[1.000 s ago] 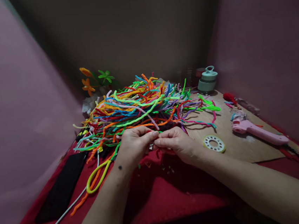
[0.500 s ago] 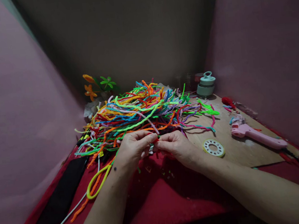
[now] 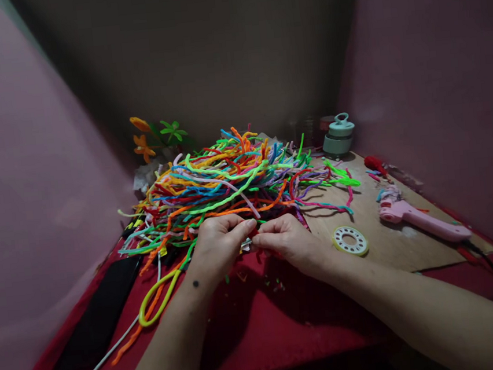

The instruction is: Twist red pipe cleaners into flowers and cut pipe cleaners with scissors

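Observation:
A big heap of pipe cleaners (image 3: 228,181) in many bright colours lies on the table in front of me. Just below the heap, my left hand (image 3: 217,246) and my right hand (image 3: 287,240) meet fingertip to fingertip. Both pinch a small piece between them, partly red and partly pale; I cannot make out what it is. A yellow-green pipe cleaner loop (image 3: 156,292) lies on the red cloth (image 3: 264,328) by my left wrist.
A pink glue gun (image 3: 419,220) with a black cord lies at the right on a wooden board (image 3: 391,241). A white ring-shaped spool (image 3: 350,240) sits near my right hand. A pale green container (image 3: 338,136) stands at the back. Orange and green pipe-cleaner flowers (image 3: 155,138) stand back left. A black phone (image 3: 97,315) lies left.
Both hands stay together at the same spot, with only small finger movements on the pinched piece. The view shifted slightly.

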### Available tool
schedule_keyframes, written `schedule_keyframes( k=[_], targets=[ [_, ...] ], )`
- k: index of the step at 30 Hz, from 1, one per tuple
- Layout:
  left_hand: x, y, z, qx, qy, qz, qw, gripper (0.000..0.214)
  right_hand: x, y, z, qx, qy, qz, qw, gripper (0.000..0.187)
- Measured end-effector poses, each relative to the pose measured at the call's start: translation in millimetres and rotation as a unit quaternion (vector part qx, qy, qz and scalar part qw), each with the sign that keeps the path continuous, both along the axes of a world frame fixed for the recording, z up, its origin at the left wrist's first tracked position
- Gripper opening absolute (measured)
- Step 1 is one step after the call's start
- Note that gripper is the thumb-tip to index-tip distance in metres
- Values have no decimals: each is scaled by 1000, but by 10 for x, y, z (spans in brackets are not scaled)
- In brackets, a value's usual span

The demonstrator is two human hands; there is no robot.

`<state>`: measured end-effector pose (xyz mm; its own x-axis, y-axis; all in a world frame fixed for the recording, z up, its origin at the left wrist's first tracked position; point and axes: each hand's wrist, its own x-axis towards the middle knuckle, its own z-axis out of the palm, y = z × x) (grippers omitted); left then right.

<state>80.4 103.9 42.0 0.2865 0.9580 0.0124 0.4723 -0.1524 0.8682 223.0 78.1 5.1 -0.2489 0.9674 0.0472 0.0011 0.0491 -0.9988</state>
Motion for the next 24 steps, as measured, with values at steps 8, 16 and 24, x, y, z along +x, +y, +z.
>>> schedule_keyframes(
  k=[8, 16, 24],
  targets=[
    [-46, 55, -7, 93, 58, 20, 994, 32, -11, 16, -1, -68, 79, 7, 995, 20],
    [19, -2, 33, -108, -66, -68, 990, 23, 36, 134, -91, -70, 235, -31, 969, 23],
    [46, -45, -48, 69, 102, -39, 992, 26, -4, 105, -78, -39, 177, -108, 977, 23]
  ],
)
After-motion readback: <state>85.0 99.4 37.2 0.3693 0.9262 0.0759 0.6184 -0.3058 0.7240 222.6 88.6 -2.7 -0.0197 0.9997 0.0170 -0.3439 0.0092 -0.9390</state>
